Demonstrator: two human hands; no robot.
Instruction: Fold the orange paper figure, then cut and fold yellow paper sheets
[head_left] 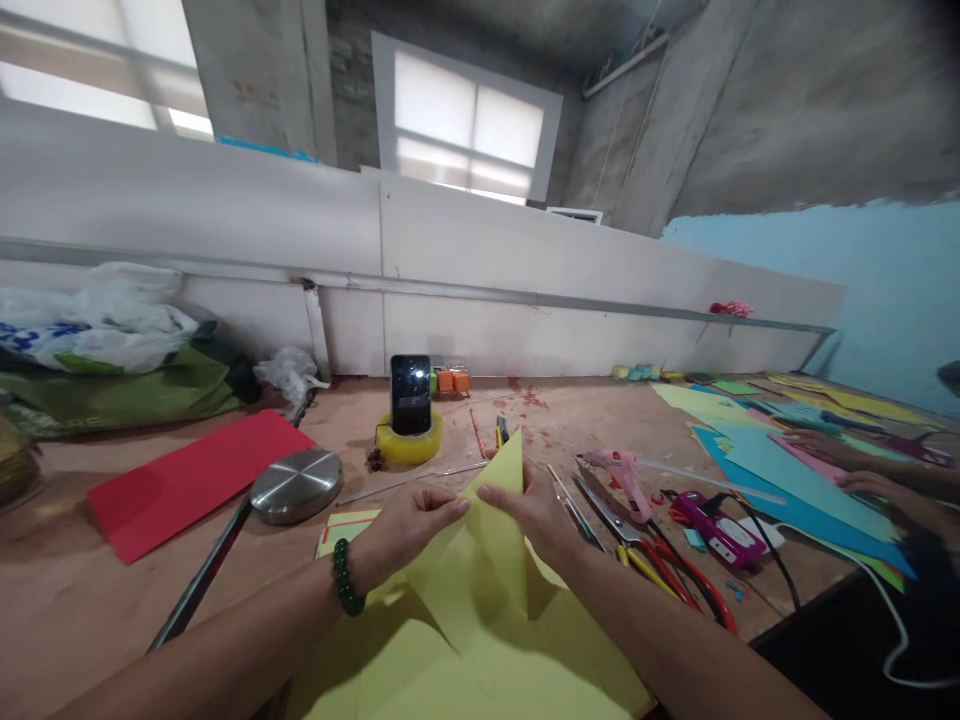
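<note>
Between my two hands a folded piece of yellow paper (491,545) stands up, its pointed tip rising above my fingers. My left hand (416,520), with a green bead bracelet (348,577) at the wrist, pinches the paper's left edge between thumb and fingertips. On the other side my right hand (536,510) grips it, thumb on the near face and fingers hidden behind. Beneath lies a larger yellow sheet (420,675) spread on the table, partly in shadow. Whether the folded piece is joined to that sheet I cannot tell.
Right of my hands lie red-handled scissors (652,550), a pink glue gun (626,480) and a purple power strip (720,530). Leftward are red paper (195,485) and a round metal disc (296,485). A phone (411,395) stands in a yellow tape roll (409,443). Another person's hands (874,480) touch coloured paper.
</note>
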